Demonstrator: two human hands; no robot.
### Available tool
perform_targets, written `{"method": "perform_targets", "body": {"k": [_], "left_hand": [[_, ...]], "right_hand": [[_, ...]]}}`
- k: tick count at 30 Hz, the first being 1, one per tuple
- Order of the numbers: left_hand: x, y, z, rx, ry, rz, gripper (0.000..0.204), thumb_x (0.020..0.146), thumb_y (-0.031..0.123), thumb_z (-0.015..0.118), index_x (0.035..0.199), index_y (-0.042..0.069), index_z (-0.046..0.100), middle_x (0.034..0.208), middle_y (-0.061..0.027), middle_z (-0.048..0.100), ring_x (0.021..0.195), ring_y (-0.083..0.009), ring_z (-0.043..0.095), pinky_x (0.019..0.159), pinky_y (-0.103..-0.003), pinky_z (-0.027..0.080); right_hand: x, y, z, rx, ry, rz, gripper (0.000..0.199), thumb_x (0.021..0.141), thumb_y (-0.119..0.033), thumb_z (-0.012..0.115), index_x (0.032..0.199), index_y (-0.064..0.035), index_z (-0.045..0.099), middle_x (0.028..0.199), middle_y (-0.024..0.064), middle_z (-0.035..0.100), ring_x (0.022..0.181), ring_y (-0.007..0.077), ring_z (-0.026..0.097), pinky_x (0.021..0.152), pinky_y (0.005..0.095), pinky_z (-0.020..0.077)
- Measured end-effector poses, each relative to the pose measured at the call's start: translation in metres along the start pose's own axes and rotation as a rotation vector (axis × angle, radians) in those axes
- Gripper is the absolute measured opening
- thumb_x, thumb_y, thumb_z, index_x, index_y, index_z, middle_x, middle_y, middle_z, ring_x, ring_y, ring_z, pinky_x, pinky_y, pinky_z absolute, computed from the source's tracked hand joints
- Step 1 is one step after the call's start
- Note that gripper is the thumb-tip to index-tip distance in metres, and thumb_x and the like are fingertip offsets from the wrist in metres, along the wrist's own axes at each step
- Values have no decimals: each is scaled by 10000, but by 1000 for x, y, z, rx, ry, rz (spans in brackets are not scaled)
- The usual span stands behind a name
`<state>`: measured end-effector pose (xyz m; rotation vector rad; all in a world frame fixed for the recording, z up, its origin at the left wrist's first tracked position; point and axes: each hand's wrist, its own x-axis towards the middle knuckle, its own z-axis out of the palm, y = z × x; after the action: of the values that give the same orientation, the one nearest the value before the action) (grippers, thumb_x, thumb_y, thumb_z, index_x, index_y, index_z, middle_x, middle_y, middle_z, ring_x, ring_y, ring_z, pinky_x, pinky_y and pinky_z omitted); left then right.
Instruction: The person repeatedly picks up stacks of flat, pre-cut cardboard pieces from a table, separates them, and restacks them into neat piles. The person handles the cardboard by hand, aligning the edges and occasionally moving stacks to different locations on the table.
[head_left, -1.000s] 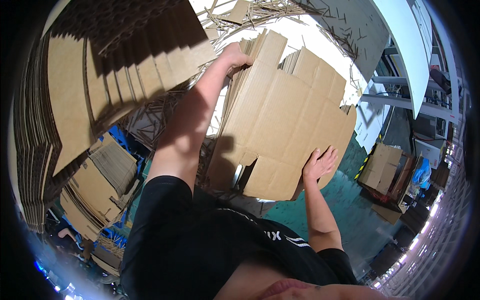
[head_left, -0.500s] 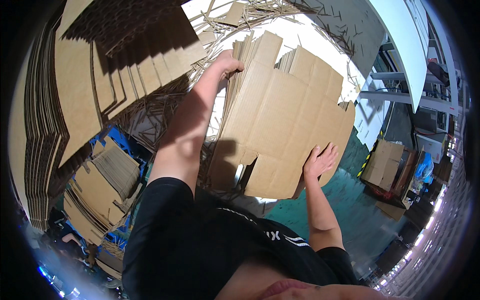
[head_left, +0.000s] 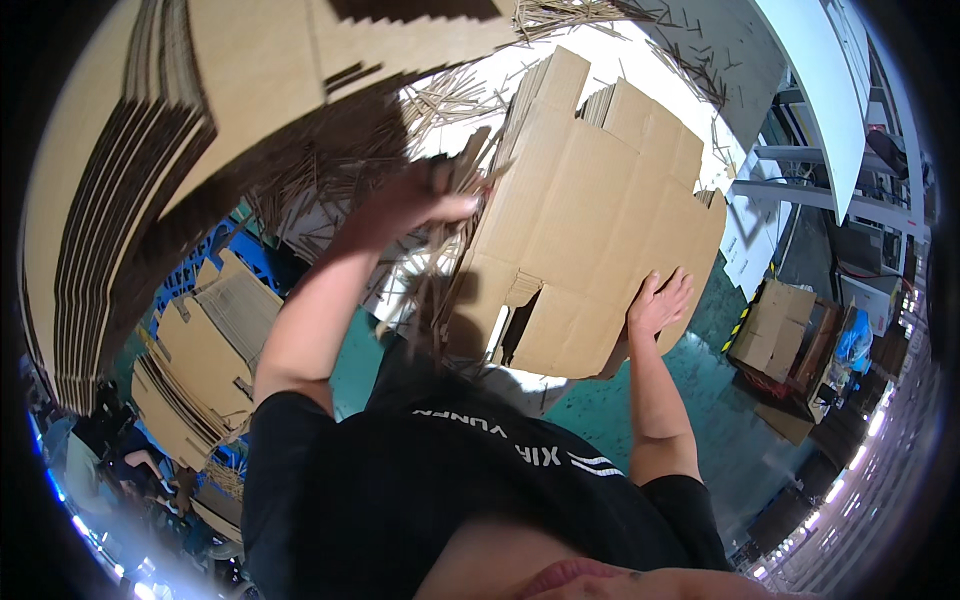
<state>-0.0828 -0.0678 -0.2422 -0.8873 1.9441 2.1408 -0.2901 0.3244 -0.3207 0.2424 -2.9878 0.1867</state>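
Shifted, curled left hand (head_left: 430, 197) meets strips (head_left: 472, 163), grip unclear; flat right hand (head_left: 660, 300) tops cardboard (head_left: 585, 215) stretching away rightward.

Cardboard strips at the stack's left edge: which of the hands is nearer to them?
Left. The left hand is against the strips; the right hand lies open on the cardboard stack, near its right edge.

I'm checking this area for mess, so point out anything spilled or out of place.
Loose cardboard strips lie strewn at all angles on the white surface beside the cardboard stack, with more on the grey area beyond. They look spilled against the stack's flat layers.
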Motion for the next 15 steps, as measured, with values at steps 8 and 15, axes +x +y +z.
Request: {"method": "perform_targets", "body": {"k": [8, 15], "left_hand": [[-270, -46, -104, 24, 356, -278, 634, 693, 203, 755, 1239, -16, 517, 1105, -137, 630, 1041, -228, 573, 919, -343, 447], [-404, -99, -61, 195, 1065, -63, 350, 792, 192, 697, 1065, 2, 588, 964, -73, 624, 898, -150, 553, 842, -311, 446]], "right_hand": [[2, 8, 6, -144, 60, -65, 612, 885, -463, 486, 1378, -107, 418, 1462, 132, 354, 1358, 337, 281, 1083, 524, 213], [13, 28, 16, -158, 52, -201, 567, 923, -476, 408, 1304, -65, 492, 1320, 208, 492, 1214, 351, 458, 1007, 462, 354]]}}
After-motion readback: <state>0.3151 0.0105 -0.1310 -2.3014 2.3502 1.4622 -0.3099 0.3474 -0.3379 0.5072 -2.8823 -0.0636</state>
